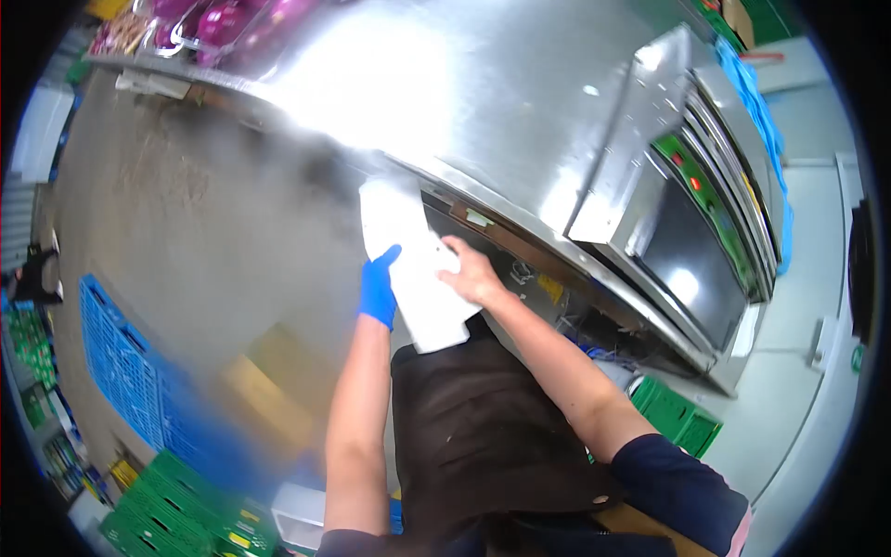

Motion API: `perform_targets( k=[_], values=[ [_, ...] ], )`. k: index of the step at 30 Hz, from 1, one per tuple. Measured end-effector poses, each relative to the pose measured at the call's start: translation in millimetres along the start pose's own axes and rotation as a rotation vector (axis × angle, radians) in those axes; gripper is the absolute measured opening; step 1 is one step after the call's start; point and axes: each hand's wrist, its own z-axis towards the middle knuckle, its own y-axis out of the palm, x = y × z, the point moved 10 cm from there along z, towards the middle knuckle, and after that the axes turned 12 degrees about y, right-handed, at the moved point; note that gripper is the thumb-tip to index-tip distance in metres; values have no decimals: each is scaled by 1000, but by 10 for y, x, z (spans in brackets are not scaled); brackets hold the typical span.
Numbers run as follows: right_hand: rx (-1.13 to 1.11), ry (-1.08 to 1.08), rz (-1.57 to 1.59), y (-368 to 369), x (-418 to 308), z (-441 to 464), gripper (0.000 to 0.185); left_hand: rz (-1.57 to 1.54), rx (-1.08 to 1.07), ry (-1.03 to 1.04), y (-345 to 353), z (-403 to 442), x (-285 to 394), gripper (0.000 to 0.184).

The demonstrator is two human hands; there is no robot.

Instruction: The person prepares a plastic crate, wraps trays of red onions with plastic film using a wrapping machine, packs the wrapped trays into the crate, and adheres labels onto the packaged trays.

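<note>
Between my two hands is a long white object [415,278], like a folded sheet or board, held in front of a dark apron [473,418]. My left hand [379,286], in a blue glove, grips its left edge with the thumb on top. Bare, my right hand [471,271] grips its right edge, fingers curled on the surface. The upper end of the white object lies near the edge of a steel table [529,111].
A steel machine with a dark panel [691,260] stands on the table at right. Packed purple produce [221,26] lies at the upper left. On the floor are a blue pallet [121,362], green crates [162,511] and a blurred cardboard box [269,399]. Another green crate [676,415] is at lower right.
</note>
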Motion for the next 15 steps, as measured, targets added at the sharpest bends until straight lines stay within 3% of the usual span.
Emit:
perform_targets(
  k=[2,4,5,7,9,13,15],
  values=[
    [25,31,282,64,233,627,56,-77,23,76,-55,311,79,35],
    [-348,449,701,628,1016,1584,47,26,243,91,-368,359,169,41],
    [-151,262,288,418,890,1887,42,17,229,114,-346,294,296,45],
    [306,-167,-202,117,751,2304,36,-48,172,116,-493,256,227,53],
    [482,-256,-17,-57,1048,2689,34,-59,201,37,-756,107,-67,53],
    [124,362,1003,145,1474,4043,33,-122,220,-107,-1307,-171,-697,50],
    [109,471,1146,237,1578,4640,32,-147,258,-180,-1498,-298,-906,48]
  ],
)
